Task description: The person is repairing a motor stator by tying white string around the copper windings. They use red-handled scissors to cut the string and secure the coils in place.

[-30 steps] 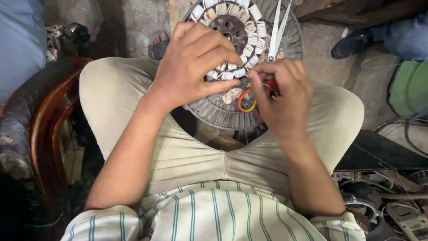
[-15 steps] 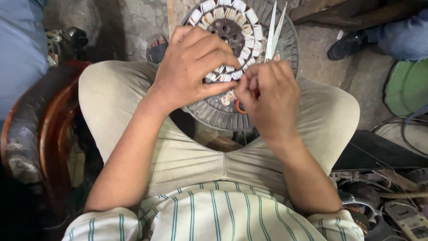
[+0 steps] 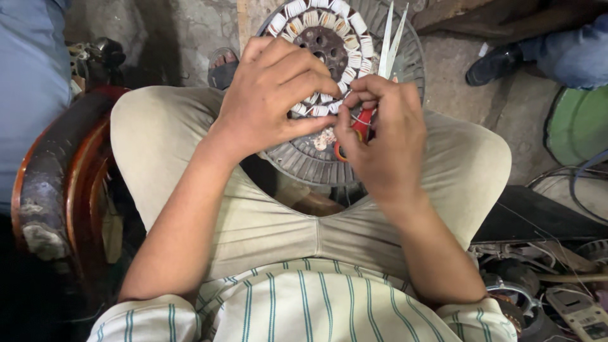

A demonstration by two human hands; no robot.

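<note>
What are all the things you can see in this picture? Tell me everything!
Motor stator disc: one, grey with a ring of white wire coils, resting between the knees.
Scissors: one pair, red handles, silvery blades pointing up, in the right hand.
Wooden chair: one, dark red-brown, at left.
Sandalled foot: one, another person's, top centre.
Black shoe: one, another person's, top right.
Green round thing: one, right edge.
Motor parts and wires: several, grey, bottom right.
Left hand: pressing on the coils.
Right hand: gripping the scissors at the coils.
</note>
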